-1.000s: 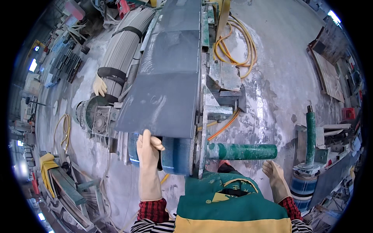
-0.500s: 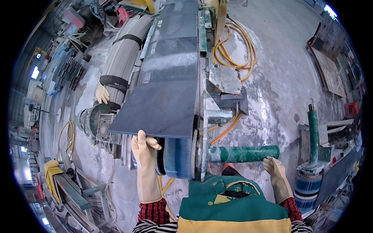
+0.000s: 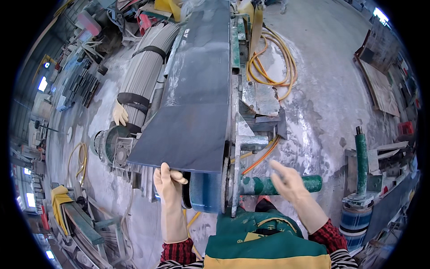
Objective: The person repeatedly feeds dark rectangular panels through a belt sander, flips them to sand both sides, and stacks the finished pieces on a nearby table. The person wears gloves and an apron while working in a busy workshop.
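Observation:
A dark grey stone-like slab (image 3: 183, 139) lies on the conveyor in front of me, its near edge sticking out over the blue belt roller (image 3: 205, 190). My left hand (image 3: 170, 184), in a cream rubber glove, grips that near edge left of its middle. One fingertip laps the edge, while the other fingers are curled. A second dark slab (image 3: 199, 83) lies beyond it. My right hand (image 3: 289, 181), gloved alike, hovers above a green cylindrical bar (image 3: 313, 184) at the conveyor's right. Its fingers are stretched out, slightly blurred, and hold nothing.
A motor (image 3: 117, 148) and a strapped bundle of grey strips (image 3: 150, 67) flank the conveyor's left side. A spare cream glove (image 3: 120, 114) lies on the bundle. Yellow hose (image 3: 291, 67) coils on the floor at right. An upright green post (image 3: 361, 161) stands farther right.
My right hand has moved left and forward from the green bar's outer end. The slab's near edge and my left hand at it have come slightly closer to me.

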Available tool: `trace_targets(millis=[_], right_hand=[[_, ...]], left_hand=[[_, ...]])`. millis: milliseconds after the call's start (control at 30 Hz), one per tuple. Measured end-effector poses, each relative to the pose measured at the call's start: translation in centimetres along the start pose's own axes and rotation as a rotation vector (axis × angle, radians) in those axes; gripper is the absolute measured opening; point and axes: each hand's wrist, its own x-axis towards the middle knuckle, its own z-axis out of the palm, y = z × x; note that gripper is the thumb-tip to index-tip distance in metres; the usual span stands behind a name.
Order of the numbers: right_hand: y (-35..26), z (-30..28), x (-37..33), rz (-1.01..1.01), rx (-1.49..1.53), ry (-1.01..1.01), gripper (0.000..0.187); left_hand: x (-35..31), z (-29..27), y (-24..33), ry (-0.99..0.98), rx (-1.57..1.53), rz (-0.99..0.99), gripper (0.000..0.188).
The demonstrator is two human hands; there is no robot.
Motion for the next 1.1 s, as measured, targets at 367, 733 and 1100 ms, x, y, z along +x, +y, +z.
trace_targets(millis=[367, 733, 1100], right_hand=[[-8.2, 5.7, 8.1, -1.207, -0.178, 0.331, 0.050], [-4.9, 4.9, 22.2, -1.029, -0.414, 0.373, 0.048], [-8.2, 4.4, 20.5, -0.803, -0.685, 0.273, 0.043]], left_hand=[[-0.6, 0.4, 0.8, -0.038, -0.014, -0.006, 0.037], [-1.5, -0.9, 0.9, -0.117, 0.062, 0.011, 0.039], [-1.6, -1.6, -3.7, 0.020, -0.151, -0.104, 0.065]])
